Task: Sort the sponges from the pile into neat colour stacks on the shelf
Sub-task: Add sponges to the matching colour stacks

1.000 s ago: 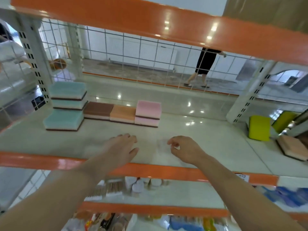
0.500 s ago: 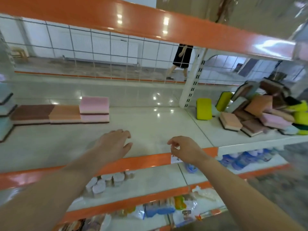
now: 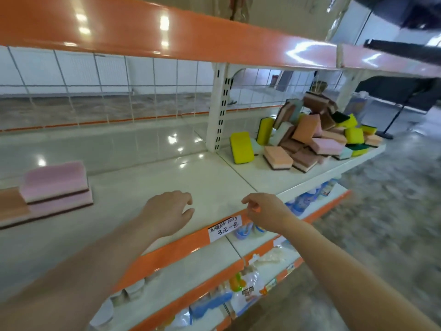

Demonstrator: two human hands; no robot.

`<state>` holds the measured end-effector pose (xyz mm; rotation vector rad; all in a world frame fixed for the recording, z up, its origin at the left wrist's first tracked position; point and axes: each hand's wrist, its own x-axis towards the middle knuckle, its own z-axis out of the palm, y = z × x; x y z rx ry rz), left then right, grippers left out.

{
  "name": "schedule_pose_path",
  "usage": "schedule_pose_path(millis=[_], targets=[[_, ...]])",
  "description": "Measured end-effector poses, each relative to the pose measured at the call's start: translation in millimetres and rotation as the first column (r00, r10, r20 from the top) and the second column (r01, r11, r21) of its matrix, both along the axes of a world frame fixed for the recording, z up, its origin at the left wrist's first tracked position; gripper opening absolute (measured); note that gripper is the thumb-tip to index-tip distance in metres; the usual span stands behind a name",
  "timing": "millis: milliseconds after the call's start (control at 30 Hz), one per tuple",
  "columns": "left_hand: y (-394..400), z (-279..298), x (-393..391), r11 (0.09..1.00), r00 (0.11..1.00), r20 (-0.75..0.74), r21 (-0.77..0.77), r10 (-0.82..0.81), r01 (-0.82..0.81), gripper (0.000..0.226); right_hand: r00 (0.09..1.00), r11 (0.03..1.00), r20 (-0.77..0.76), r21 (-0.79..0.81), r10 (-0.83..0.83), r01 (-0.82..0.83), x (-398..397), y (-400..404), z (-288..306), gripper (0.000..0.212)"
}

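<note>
A jumbled pile of sponges (image 3: 315, 137) in yellow, orange, pink, brown and pale green lies on the right section of the white shelf (image 3: 191, 177). A yellow sponge (image 3: 241, 147) and an orange one (image 3: 278, 157) sit at the pile's near left edge. At far left, a pink stack (image 3: 56, 185) of two sponges stands beside an orange sponge (image 3: 10, 204). My left hand (image 3: 167, 212) hovers over the shelf's front, fingers loosely curled, holding nothing. My right hand (image 3: 265, 211) hangs over the front edge, also empty, well short of the pile.
An orange shelf lip (image 3: 181, 244) with a handwritten price label (image 3: 224, 228) runs under my hands. A white upright post (image 3: 220, 108) and wire mesh back the shelf. Lower shelves hold packaged goods (image 3: 245, 290). An orange upper shelf (image 3: 167, 37) hangs overhead.
The view has swung right: the sorted stacks slid off to the left and the sponge pile came into view. Both hands stay empty, in much the same pose.
</note>
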<state>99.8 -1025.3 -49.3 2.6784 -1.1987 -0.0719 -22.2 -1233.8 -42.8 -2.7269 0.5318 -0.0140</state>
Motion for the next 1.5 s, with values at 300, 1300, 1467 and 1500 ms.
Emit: schedule_pose_path(millis=[300,1300,1467,1500], targets=[[-49,-2,15,0.983,0.984,0.021,0.053,-0.178,0.177,0.032,0.984,0.984,-0.024,0.013,-0.177,0.177,-26,-29,-2,0.037],[-315,-2,-40,0.988,0.985,0.071,0.008,-0.155,0.155,0.042,0.976,0.978,-0.088,-0.078,-0.200,0.193,-85,-279,7,0.038],[-352,-5,-42,0.991,0.990,0.044,-0.022,-0.133,0.134,0.043,0.980,0.982,-0.056,-0.037,-0.188,0.187,-86,-314,0,0.045],[-358,-5,-41,0.991,0.990,0.045,-0.022,-0.135,0.136,0.043,0.980,0.981,-0.050,-0.030,-0.193,0.192,-85,-321,-2,0.045]])
